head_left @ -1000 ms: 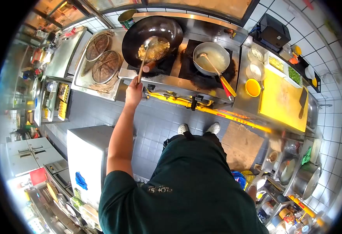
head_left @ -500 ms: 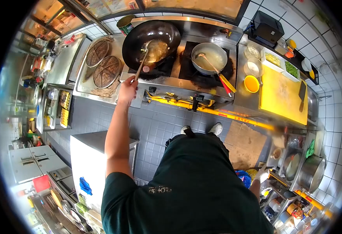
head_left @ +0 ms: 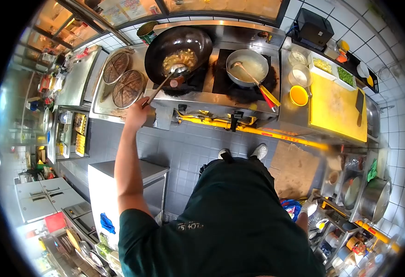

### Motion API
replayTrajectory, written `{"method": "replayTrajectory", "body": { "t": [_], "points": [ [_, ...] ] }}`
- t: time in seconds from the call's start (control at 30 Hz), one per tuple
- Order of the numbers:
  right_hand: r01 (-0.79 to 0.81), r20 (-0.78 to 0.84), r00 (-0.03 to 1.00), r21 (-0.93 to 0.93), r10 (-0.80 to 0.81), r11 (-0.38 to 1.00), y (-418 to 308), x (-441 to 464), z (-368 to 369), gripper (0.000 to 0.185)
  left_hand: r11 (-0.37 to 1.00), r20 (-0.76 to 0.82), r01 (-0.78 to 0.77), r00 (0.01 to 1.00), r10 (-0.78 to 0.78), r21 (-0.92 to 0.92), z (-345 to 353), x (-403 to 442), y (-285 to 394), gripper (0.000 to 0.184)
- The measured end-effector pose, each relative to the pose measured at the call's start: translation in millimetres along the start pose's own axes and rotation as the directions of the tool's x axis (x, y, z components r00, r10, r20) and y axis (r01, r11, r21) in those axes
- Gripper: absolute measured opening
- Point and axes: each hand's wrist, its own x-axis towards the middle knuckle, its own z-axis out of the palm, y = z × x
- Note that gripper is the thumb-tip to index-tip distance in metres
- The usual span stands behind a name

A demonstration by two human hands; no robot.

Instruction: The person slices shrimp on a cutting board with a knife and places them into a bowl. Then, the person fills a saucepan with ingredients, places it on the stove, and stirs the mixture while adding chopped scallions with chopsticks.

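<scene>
My left hand (head_left: 138, 113) is closed round the handle of a metal ladle (head_left: 178, 69), whose bowl rests near the front of a large black wok (head_left: 158, 48). Chopped food in brownish liquid (head_left: 184, 57) lies in the wok beside the ladle. Low on the right, away from the stove, my right hand (head_left: 309, 206) appears small and pale, apparently gloved, near the shelf; its fingers are too small to make out. A grey pot (head_left: 239, 82) with pale liquid and a wooden-looking ladle (head_left: 245, 70) stands on the other burner.
Two round mesh strainers (head_left: 128, 88) lie left of the wok. On the right are a yellow cutting board (head_left: 334, 106), a cleaver (head_left: 359, 101), a yellow cup (head_left: 298, 95) and trays of chopped food (head_left: 345, 76). A white cabinet (head_left: 103, 194) stands behind my left arm.
My left hand has moved left and down, drawing the ladle toward the wok's front edge. The ladle's bowl now shows above the food. My right hand stays low by the shelf.
</scene>
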Motion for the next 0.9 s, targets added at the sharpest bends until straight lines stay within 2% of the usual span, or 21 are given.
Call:
{"method": "replayTrajectory", "body": {
  "t": [0.1, 0.13, 0.17, 0.2, 0.23, 0.27, 0.3, 0.33, 0.37, 0.47, 0.5, 0.6, 0.63, 0.7, 0.77, 0.8, 0.83, 0.9],
  "points": [
    [-0.016, 0.019, 1.0, -0.02, 0.016, 1.0, 0, 3, -3, 0.051, 0.996, -0.13, -0.091, 0.988, 0.088, -0.018, 26, 15, -2, 0.041],
    [-0.024, 0.025, 0.999, -0.035, 0.025, 0.999, 2, 8, -4, 0.051, 0.997, -0.147, -0.073, 0.986, 0.072, -0.002, 28, 15, -1, 0.041],
    [0.032, 0.029, 0.999, -0.122, -0.029, 0.992, 6, 9, -6, 0.05, 0.998, -0.165, -0.055, 0.985, 0.056, 0.014, 31, 13, 0, 0.041],
    [0.001, 0.004, 1.0, -0.051, -0.001, 0.999, 5, 8, -8, 0.05, 0.999, -0.182, -0.036, 0.983, 0.041, 0.03, 32, 10, 3, 0.04],
    [-0.029, -0.018, 0.999, 0.019, 0.03, 0.999, 5, 6, -9, 0.05, 0.992, -0.227, -0.108, 0.97, 0.091, -0.065, 39, 12, -9, 0.04],
    [-0.058, -0.038, 0.997, 0.089, 0.061, 0.994, 5, 4, -12, 0.05, 0.973, -0.167, -0.053, 0.986, 0.015, -0.223, 41, 15, -23, 0.04],
    [0.032, -0.02, 0.999, -0.04, -0.033, 0.999, 9, 2, -18, 0.049, 0.929, -0.095, 0.015, 0.994, -0.054, -0.371, 38, 13, -26, 0.04],
    [0.011, -0.013, 1.0, -0.064, -0.012, 0.998, 14, -2, -19, 0.048, 0.858, -0.015, 0.092, 0.993, -0.115, -0.506, 35, 8, -26, 0.041],
    [0.008, -0.012, 1.0, -0.098, -0.01, 0.995, 18, -4, -19, 0.048, 0.751, 0.123, 0.25, 0.967, -0.222, -0.612, 14, -6, 7, 0.042],
    [-0.014, -0.001, 1.0, -0.119, 0.014, 0.993, 26, -14, -20, 0.048, 0.633, 0.24, 0.331, 0.944, -0.228, -0.7, 15, -6, 13, 0.043],
    [-0.014, 0.0, 1.0, -0.122, 0.014, 0.992, 25, -12, -18, 0.048, 0.656, 0.26, 0.346, 0.938, -0.229, -0.671, 19, -3, 10, 0.043],
    [-0.008, 0.017, 1.0, -0.121, 0.01, 0.993, 18, -7, -16, 0.047, 0.845, 0.155, 0.249, 0.968, -0.198, -0.472, 37, 6, 4, 0.044],
    [-0.005, 0.021, 1.0, -0.117, 0.008, 0.993, 15, -4, -15, 0.047, 0.914, 0.021, 0.046, 0.999, -0.041, -0.404, 70, 29, -48, 0.045],
    [0.006, 0.031, 1.0, -0.119, -0.002, 0.993, 13, 4, -13, 0.047, 0.977, -0.072, -0.064, 0.996, 0.05, -0.202, 67, 23, -38, 0.043],
    [0.001, 0.038, 0.999, -0.101, 0.003, 0.995, 10, 10, -10, 0.046, 0.987, -0.148, -0.162, 0.976, 0.158, -0.015, 62, 23, -17, 0.043],
    [0.055, 0.042, 0.998, -0.123, -0.05, 0.991, 12, 15, -8, 0.046, 0.978, -0.181, -0.201, 0.961, 0.209, 0.065, 59, 24, -6, 0.043],
    [-0.008, 0.041, 0.999, -0.054, 0.01, 0.998, 11, 19, -5, 0.047, 0.962, -0.207, -0.231, 0.944, 0.258, 0.146, 59, 25, -1, 0.044],
    [0.017, 0.076, 0.997, -0.085, -0.011, 0.996, 18, 27, 5, 0.05, 0.919, -0.223, -0.255, 0.918, 0.328, 0.301, 62, 44, 3, 0.044]
  ]
}}
